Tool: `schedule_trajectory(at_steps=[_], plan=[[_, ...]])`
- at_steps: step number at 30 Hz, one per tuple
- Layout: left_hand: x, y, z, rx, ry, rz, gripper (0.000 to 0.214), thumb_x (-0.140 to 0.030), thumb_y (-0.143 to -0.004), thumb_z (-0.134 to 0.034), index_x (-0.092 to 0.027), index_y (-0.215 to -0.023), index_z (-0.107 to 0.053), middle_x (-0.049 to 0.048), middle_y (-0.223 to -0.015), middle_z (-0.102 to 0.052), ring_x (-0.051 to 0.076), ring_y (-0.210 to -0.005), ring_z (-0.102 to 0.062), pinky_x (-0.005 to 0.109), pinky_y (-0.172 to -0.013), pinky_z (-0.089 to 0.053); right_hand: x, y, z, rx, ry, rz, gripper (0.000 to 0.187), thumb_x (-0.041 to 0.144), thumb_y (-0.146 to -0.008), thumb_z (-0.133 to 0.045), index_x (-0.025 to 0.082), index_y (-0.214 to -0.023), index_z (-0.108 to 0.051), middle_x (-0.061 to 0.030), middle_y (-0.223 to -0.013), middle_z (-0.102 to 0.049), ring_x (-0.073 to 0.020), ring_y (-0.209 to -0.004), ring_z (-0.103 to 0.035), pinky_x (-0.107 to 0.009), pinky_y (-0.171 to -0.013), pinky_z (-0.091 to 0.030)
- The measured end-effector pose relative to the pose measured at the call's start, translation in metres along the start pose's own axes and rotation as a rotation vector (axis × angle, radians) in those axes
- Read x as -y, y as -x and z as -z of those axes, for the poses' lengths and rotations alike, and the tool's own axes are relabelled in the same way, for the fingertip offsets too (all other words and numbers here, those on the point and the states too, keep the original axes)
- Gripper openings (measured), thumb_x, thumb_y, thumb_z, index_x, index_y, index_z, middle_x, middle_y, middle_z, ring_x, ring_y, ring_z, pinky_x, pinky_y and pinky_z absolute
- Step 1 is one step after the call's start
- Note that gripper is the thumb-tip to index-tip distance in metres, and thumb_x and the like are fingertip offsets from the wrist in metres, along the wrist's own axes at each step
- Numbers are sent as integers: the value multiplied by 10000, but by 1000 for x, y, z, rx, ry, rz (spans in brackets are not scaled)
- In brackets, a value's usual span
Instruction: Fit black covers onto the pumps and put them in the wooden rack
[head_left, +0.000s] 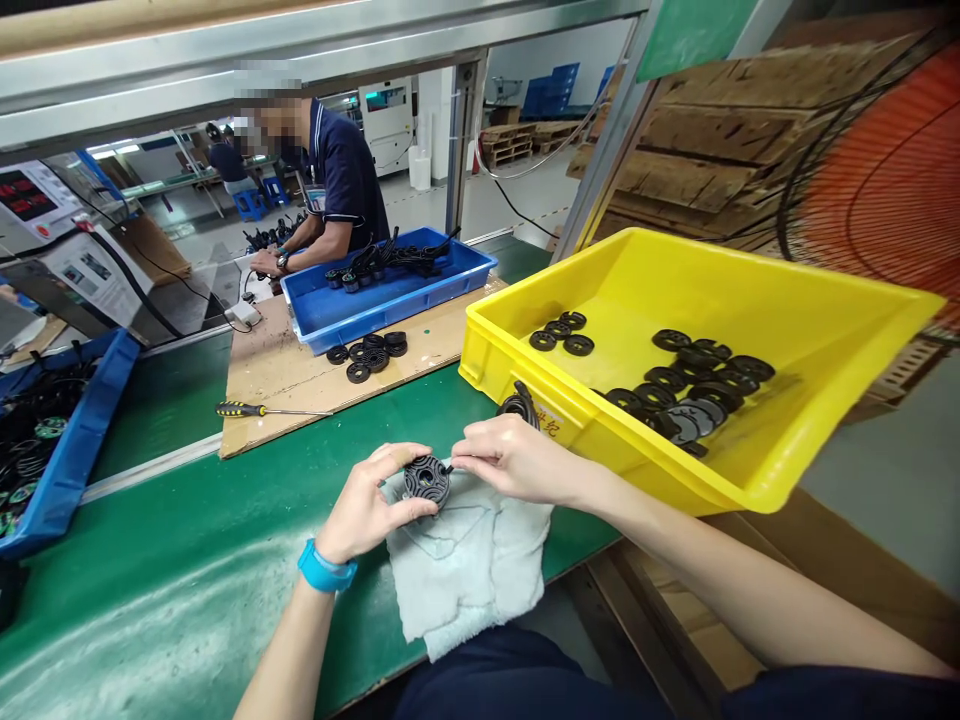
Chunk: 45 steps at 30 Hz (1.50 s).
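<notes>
A round black plastic part (427,481) with a patterned face and a hole in its middle sits between the thumb and fingers of my left hand (375,498). My right hand (514,460) is closed in a pinch on a short black cable end at the part's right edge. Just beyond that hand, a coil of black cable (519,402) rests against the yellow bin; my hand covers some of it. Beneath both hands, a pale folded cloth (476,560) lies on the green work surface (180,570).
The yellow bin (600,410) holds several black discs. On the cardboard (262,375) are more discs (371,352) and a screwdriver (262,410). Blue trays (390,312) hold cabled parts. A co-worker (337,180) stands across the bench. An orange fan (877,170) is at right.
</notes>
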<state>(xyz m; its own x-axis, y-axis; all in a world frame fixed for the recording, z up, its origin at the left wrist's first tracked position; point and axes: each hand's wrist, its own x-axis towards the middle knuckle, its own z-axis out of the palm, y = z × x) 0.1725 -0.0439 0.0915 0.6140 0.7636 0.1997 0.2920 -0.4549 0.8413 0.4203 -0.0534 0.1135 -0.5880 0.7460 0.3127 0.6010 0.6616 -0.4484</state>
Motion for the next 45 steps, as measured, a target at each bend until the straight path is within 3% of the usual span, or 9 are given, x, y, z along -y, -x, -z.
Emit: schedule_trajectory(at_steps=[11,15,18,27,33,45], plan=[[-21,4,11,116,-265,32,464,-367,-858,-726,-215,-1274,-588,106,-1256,-670,274,-1132,-651,394,-984,-534,4,-3,-3,21,26,21,304,259,-997,-521,158,-782,-712,-8,-649,-556,-125,-603,-487,-256,-591,-317],[-31,5,6,130,-367,45,424,-258,-872,-647,-200,-1283,-563,110,-1237,-662,277,-1083,-663,406,-939,-559,6,-6,-2,36,65,25,299,248,-992,-524,158,-766,-698,-7,-649,-552,-126,-597,-475,-260,-590,-311],[-32,6,-2,95,-401,6,519,-172,-866,-575,-227,-1378,-506,105,-1305,-617,272,-1132,-639,411,-973,-550,6,-7,-1,41,96,23,299,239,-988,-527,158,-749,-688,-5,-646,-545,-125,-590,-469,-261,-592,-310],[-19,12,-24,-21,-267,-4,396,-325,-1012,-497,-264,-1402,-529,112,-1363,-562,249,-1229,-586,404,-1025,-536,3,-6,-2,20,118,32,272,227,-992,-523,160,-814,-716,-20,-669,-589,-136,-615,-515,-273,-608,-315],[-3,19,-41,-147,-248,-26,494,-316,-1014,-505,-290,-1501,-423,108,-1519,-449,261,-1407,-446,462,-1151,-430,3,-7,-2,28,141,24,273,214,-976,-559,153,-740,-681,-18,-658,-588,-137,-610,-519,-275,-607,-308],[-8,15,-40,-161,-132,-31,422,-256,-1002,-533,-303,-1422,-528,99,-1404,-536,249,-1325,-521,425,-1090,-481,3,-7,-2,34,197,33,248,207,-963,-578,144,-754,-695,-27,-659,-604,-140,-610,-524,-282,-606,-297]])
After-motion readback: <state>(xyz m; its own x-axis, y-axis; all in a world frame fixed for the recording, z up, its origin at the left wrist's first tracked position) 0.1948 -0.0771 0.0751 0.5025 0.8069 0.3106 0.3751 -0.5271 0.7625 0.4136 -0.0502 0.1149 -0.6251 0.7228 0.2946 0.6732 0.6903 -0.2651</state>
